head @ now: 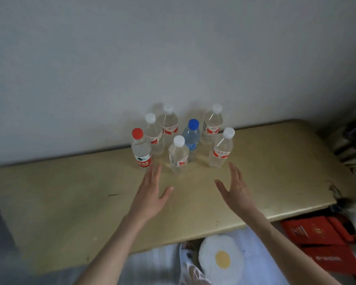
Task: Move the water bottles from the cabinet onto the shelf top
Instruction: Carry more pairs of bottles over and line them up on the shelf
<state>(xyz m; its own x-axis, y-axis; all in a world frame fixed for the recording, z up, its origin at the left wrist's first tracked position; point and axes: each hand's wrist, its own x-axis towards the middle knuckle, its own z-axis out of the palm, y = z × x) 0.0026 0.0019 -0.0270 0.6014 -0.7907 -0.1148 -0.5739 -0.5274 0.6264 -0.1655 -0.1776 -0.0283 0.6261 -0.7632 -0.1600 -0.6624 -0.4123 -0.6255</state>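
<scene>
Several clear water bottles stand upright in a cluster on the tan shelf top (70,202) near the wall. A red-capped bottle (141,149) is at the left, a blue-capped bottle (191,136) in the middle, and a white-capped bottle (178,154) at the front. Another white-capped bottle (221,150) stands at the right. My left hand (150,194) hovers with straight fingers just in front of the red-capped bottle, holding nothing. My right hand (235,191) is spread flat in front of the right bottle, also holding nothing. The cabinet is out of view.
A pale wall rises right behind the bottles. Below the shelf's front edge lie a fried-egg shaped cushion (221,258) and red packets (317,237). Striped fabric (351,149) crowds the right end of the shelf.
</scene>
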